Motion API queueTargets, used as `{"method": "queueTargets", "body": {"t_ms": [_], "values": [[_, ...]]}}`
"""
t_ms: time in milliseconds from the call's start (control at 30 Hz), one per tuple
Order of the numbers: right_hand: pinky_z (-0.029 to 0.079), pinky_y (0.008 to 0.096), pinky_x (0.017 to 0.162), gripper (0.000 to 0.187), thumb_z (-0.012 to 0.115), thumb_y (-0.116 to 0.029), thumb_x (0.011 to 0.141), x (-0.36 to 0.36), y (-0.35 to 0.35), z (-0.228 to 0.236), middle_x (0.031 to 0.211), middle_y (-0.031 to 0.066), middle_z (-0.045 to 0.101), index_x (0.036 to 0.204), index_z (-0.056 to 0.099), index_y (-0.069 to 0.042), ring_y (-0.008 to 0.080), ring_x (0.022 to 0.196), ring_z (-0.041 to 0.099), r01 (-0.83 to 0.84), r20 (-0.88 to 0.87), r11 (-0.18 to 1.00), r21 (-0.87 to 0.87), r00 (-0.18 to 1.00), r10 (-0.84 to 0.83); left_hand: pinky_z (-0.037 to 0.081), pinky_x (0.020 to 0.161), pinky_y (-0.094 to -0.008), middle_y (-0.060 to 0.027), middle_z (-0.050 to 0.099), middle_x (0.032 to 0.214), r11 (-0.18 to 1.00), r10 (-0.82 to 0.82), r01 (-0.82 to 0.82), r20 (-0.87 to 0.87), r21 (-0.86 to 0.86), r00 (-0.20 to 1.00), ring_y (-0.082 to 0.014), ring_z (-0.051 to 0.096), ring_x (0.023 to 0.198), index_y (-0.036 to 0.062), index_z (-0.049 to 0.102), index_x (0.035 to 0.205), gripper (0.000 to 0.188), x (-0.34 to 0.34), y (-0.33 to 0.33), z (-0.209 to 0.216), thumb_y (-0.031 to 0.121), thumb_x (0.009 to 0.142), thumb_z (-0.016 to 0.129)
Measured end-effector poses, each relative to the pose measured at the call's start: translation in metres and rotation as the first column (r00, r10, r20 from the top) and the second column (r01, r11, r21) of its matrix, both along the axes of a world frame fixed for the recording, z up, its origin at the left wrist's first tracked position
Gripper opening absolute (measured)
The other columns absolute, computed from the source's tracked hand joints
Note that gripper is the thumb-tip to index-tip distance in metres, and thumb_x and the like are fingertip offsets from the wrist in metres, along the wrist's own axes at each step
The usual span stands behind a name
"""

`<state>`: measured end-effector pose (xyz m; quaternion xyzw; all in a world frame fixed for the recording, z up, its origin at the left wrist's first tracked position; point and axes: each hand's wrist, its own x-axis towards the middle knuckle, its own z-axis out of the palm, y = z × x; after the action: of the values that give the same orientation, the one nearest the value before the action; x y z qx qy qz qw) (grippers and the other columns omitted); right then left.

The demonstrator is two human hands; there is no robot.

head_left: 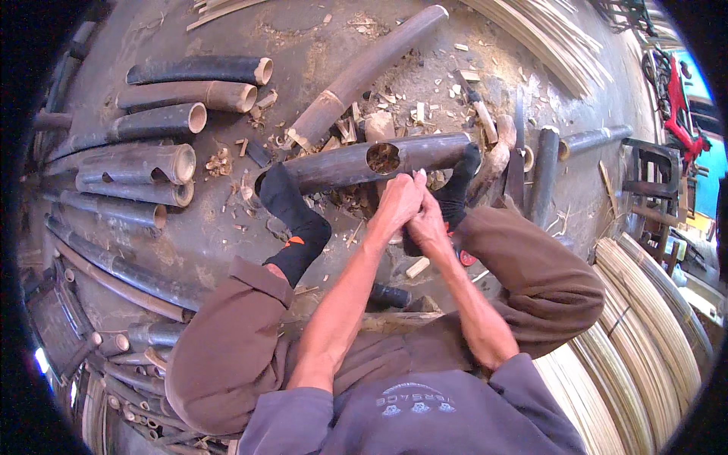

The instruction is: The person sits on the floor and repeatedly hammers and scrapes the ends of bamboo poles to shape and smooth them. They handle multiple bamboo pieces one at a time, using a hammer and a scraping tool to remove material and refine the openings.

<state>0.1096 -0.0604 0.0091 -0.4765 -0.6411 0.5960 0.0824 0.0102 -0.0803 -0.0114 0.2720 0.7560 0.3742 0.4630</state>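
A dark bamboo tube [326, 170] lies crosswise before me, with a rounded hole cut through its wall. My feet in black socks [297, 216] press against it near both ends. Just below the hole, my left hand [397, 202] and my right hand [429, 223] come together with fingers curled and touching. Something small and pale may show at the fingertips; what they hold, if anything, is too small to tell. Under the tube stands a wooden block [379, 127]. A large knife-like blade [516, 174] lies on the right, beside a curved piece of wood [494, 158].
Several cut bamboo tubes [186, 97] lie at left, some notched. A long bamboo pole [364, 70] slants away beyond the tube. Chips and shavings [419, 112] litter the floor. Bundled bamboo strips [644, 318] lie at right, more strips [542, 42] at the far side, and a dark plastic chair [654, 173] stands at right.
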Motion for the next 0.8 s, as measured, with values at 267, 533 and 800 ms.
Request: {"method": "queueTargets", "body": {"t_ms": [267, 533, 800], "values": [[0.045, 0.0364, 0.095, 0.059, 0.063, -0.018, 0.083, -0.005, 0.068, 0.038, 0.12, 0.0203, 0.064, 0.138, 0.048, -0.004, 0.027, 0.112, 0.06, -0.381, 0.183, 0.925, 0.002, 0.909, 0.374, 0.046, 0.081, -0.0518, -0.039, 0.061, 0.082, 0.963, 0.268, -0.264, 0.085, -0.057, 0.96, -0.0505, 0.063, 0.091, -0.0176, 0.061, 0.084, 0.078, 0.012, 0.027, 0.01, 0.054, 0.098, 0.032], [0.049, 0.044, 0.086, 0.045, 0.064, -0.026, 0.078, -0.041, 0.147, 0.031, 0.104, 0.0239, 0.067, 0.115, 0.06, -0.001, 0.04, 0.103, 0.063, -0.833, 0.401, 0.538, 0.128, 0.539, 0.741, 0.048, 0.075, -0.0472, -0.0286, 0.065, 0.09, 0.702, 0.669, -0.688, 0.504, -0.187, 0.546, -0.0366, 0.065, 0.087, -0.0168, 0.06, 0.095, 0.072, 0.014, 0.075, 0.003, 0.051, 0.097, 0.036], [0.047, 0.0428, 0.092, 0.054, 0.064, -0.029, 0.079, -0.031, 0.15, -0.002, 0.117, 0.0226, 0.063, 0.127, 0.055, -0.006, 0.0394, 0.109, 0.06, -0.842, 0.304, 0.536, 0.058, 0.527, 0.794, 0.05, 0.08, -0.0429, -0.0236, 0.063, 0.105, 0.636, 0.685, -0.753, 0.574, -0.17, 0.448, -0.0308, 0.063, 0.09, -0.0161, 0.057, 0.109, 0.074, 0.02, 0.069, -0.039, 0.054, 0.097, 0.037]]}}
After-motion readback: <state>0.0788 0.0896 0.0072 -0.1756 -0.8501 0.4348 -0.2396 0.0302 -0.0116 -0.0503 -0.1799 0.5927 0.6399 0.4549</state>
